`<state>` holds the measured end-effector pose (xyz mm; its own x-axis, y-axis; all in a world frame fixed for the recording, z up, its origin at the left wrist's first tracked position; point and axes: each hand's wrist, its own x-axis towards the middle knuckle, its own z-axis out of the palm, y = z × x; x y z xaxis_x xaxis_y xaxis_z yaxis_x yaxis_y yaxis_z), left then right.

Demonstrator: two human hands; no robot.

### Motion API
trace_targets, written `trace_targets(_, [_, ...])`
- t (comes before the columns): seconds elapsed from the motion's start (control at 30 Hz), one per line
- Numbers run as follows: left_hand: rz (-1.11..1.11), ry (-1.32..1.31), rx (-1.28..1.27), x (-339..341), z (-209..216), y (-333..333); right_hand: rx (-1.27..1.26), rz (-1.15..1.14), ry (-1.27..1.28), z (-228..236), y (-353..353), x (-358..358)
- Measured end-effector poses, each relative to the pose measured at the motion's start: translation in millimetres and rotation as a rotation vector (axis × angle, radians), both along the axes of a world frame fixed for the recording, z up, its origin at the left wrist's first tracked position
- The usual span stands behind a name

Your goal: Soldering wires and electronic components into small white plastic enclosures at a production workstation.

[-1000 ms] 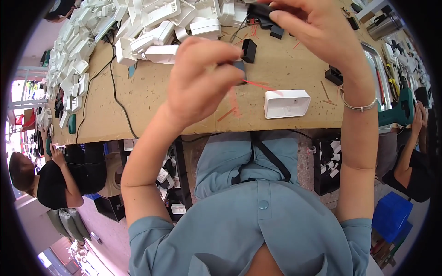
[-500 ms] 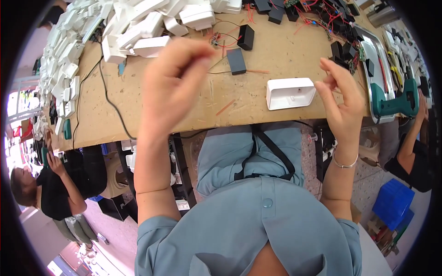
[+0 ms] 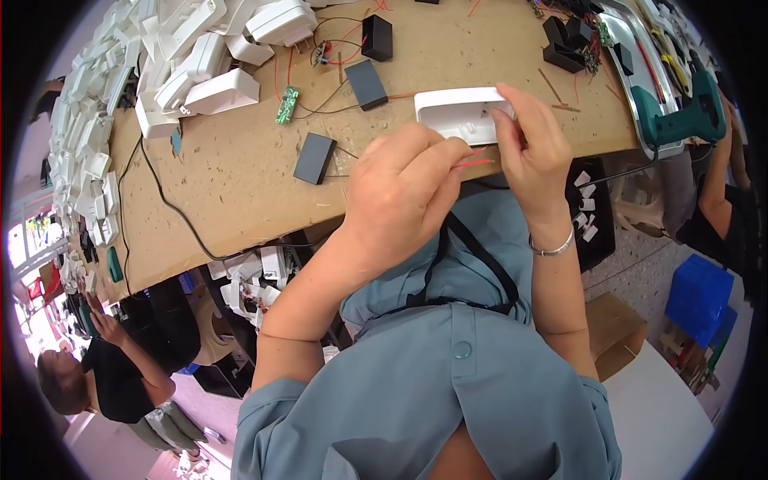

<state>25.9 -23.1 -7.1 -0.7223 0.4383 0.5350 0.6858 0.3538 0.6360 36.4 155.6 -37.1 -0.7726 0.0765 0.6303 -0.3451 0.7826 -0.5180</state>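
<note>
Two hands meet here: your left hand (image 3: 404, 188) pinches the thin red wire (image 3: 474, 162); your right hand (image 3: 532, 148) grips the white housing (image 3: 456, 112). Keep the housing steady, guide the wire slowly.

You are working at a wooden workbench (image 3: 240, 184) that is filling the upper part of the frame. A big pile of white plastic housings (image 3: 160, 72) is lying along its upper left side. Three flat black boxes (image 3: 314, 158) are lying near the centre, with thin red and black wires running between them, and a small green circuit board (image 3: 287, 105) is sitting just left of them. A white rectangular casing (image 3: 460, 114) is resting at the near edge. A black cable (image 3: 172, 212) is crossing the left part. A green power drill (image 3: 680, 116) is lying at the upper right.
</note>
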Motion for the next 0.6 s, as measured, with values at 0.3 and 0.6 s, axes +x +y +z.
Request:
trace_targets(0.3, [0.037,-0.036,0.016,4,-4,3,-0.33,0.113,-0.147,12,9,29])
trace_targets(0.6, [-0.032,-0.096,0.043,-2,-7,7,-0.942,0.315,-0.487,14,-6,37])
